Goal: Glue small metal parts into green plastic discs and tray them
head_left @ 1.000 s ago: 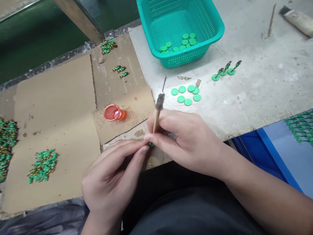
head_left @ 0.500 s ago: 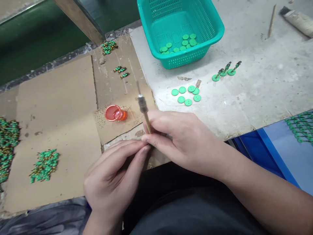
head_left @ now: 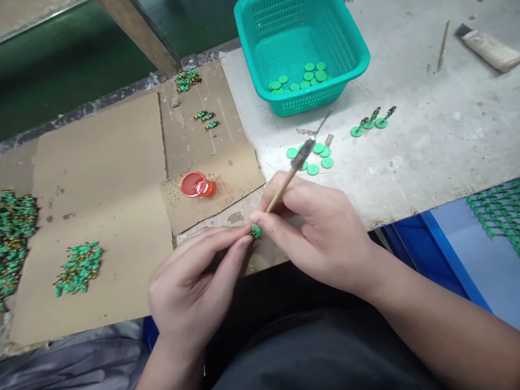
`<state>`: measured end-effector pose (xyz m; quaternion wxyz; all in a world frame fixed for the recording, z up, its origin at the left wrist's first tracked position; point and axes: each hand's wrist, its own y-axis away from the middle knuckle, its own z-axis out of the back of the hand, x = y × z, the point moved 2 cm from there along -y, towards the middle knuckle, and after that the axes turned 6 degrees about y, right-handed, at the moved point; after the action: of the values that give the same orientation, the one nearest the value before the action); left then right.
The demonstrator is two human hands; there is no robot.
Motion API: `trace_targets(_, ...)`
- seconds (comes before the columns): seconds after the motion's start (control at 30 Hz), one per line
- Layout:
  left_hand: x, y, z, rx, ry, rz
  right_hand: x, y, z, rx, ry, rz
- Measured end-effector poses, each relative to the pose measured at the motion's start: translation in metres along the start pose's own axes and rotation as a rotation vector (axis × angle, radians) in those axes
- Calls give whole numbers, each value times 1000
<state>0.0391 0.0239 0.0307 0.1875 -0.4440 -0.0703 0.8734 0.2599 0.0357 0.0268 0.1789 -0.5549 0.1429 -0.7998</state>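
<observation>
My left hand (head_left: 195,287) pinches a small green button (head_left: 255,232) between its fingertips. My right hand (head_left: 317,233) is just beside that button, its fingers nearly meeting the left ones. It grips a wooden-handled needle tool (head_left: 290,171) with a dark metal collar and a thin tip, which slants up and right over the table. The tip touches nothing that I can see. Part of the button is hidden by my fingertips.
A teal plastic basket (head_left: 244,32) holds green buttons. Loose green buttons (head_left: 312,169) and several buttons with small figures (head_left: 381,123) lie on the concrete bench. Cardboard sheets (head_left: 101,162) carry green-and-yellow piles (head_left: 79,269) and an orange-red cup (head_left: 193,184).
The tool has swung from pointing up and left to pointing up and right. The green button now shows between my fingertips. The view has shifted slightly.
</observation>
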Motion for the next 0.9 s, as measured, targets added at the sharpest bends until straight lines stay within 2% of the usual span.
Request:
trace_targets(0.2,-3,-1,0,3,17,6,2,7,-2,33,33,58)
trace_targets(0.4,-9,2,-5,-53,-16,70,0,8,-4,78,46,34)
trace_targets(0.57,-8,3,-3,-49,-20,67,1,7,-5,90,38,34)
trace_targets(0.7,-2,1,-1,-9,13,10,3,7,-5,114,74,27)
trace_targets(0.9,1,1,-1,0,7,-4,-1,8,-9,114,71,83)
